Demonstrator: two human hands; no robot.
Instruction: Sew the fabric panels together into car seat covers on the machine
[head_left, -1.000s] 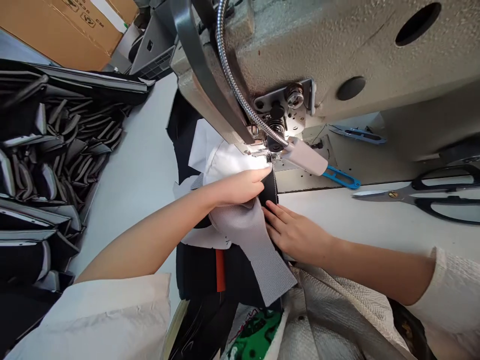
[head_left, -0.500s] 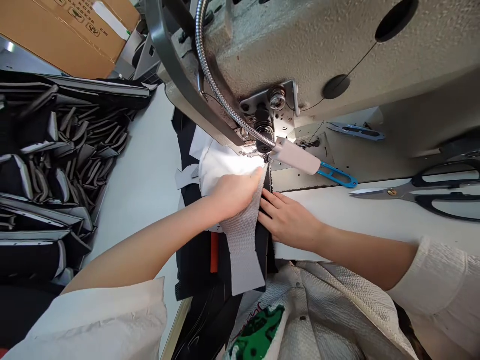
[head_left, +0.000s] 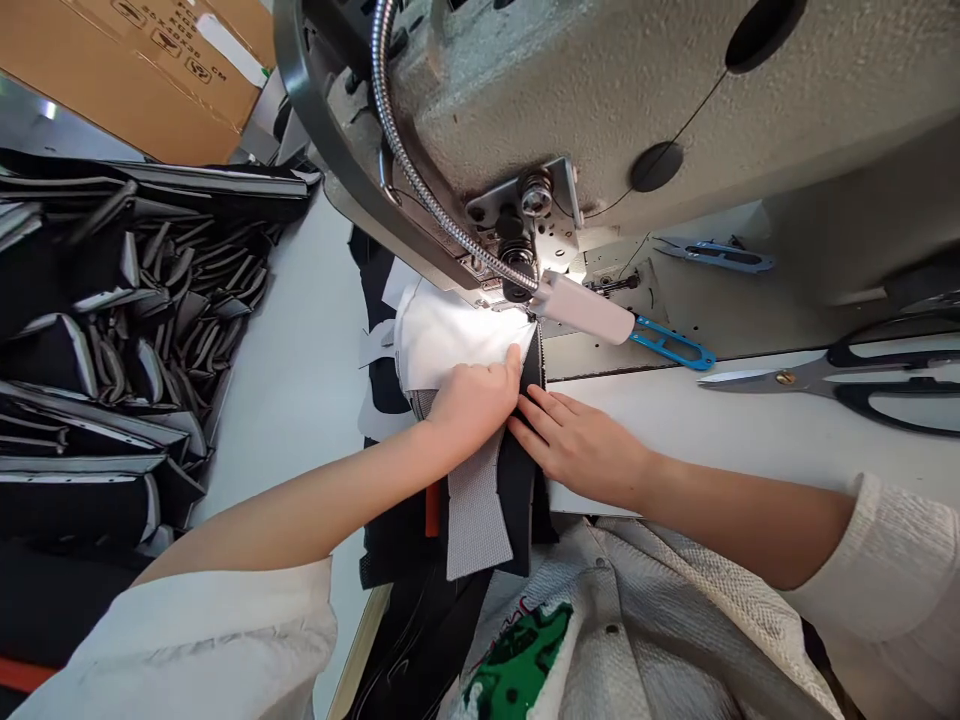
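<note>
My left hand (head_left: 471,400) lies on a layered fabric piece in front of the sewing machine (head_left: 600,120), fingers curled and pressing down on white fabric (head_left: 442,330) and grey mesh (head_left: 474,505). My right hand (head_left: 581,445) rests beside it, fingers stretched flat against the black fabric edge (head_left: 523,480). The needle area (head_left: 534,312), lit by a small lamp (head_left: 585,308), stands just beyond my fingertips. The mesh strip hangs toward my lap.
Stacks of black cut pieces (head_left: 112,350) fill the left of the white table (head_left: 300,380). Blue thread snips (head_left: 671,347) and large black-handled scissors (head_left: 847,378) lie right of the machine. Cardboard boxes (head_left: 150,70) stand at the back left.
The mesh strip has swung from slanting right to hanging straight down. Both hands have slid slightly toward me and left while staying on the fabric; the view shifted a little.
</note>
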